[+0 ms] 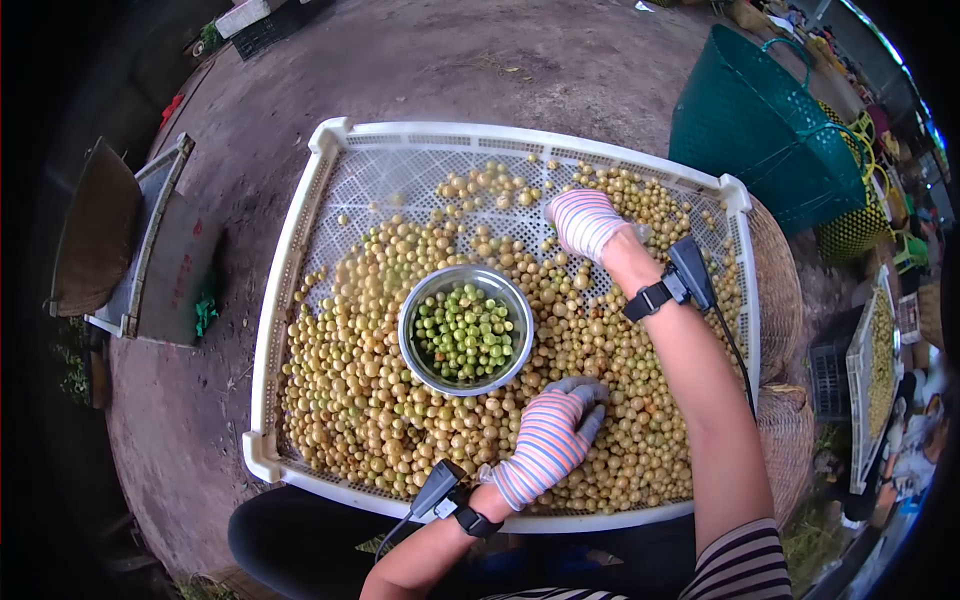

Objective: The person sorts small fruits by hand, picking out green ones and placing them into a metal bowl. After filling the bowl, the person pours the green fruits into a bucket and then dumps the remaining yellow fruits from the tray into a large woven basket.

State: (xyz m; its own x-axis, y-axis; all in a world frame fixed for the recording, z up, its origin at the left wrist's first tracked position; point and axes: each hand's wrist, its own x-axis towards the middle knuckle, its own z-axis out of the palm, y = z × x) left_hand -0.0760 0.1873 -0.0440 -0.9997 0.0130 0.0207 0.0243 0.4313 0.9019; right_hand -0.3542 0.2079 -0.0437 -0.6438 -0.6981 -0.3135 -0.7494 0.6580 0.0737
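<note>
A broad white mesh tray [262,350] holds a spread of small round yellowish fruits [350,400]. Among them sits a round steel bowl [404,345], partly filled with greener fruits [465,330]. My left hand [550,440], in a striped glove with grey fingers, rests on the yellow fruits just below and right of the bowl. Its thumb and fingers are bent and apart, with no fruit visible between them. Farther up the tray, my right hand [588,222], in the same kind of glove, reaches down to the fruits near the far edge. Its fingertips are mostly hidden.
A tall green woven basket [755,130] stands beyond the tray's far right corner, with a yellow-black basket [855,225] behind it. Wicker trays [780,290] lie under the right edge. Left on the floor is a box-like frame [165,265]. Another fruit tray [875,370] stands far right.
</note>
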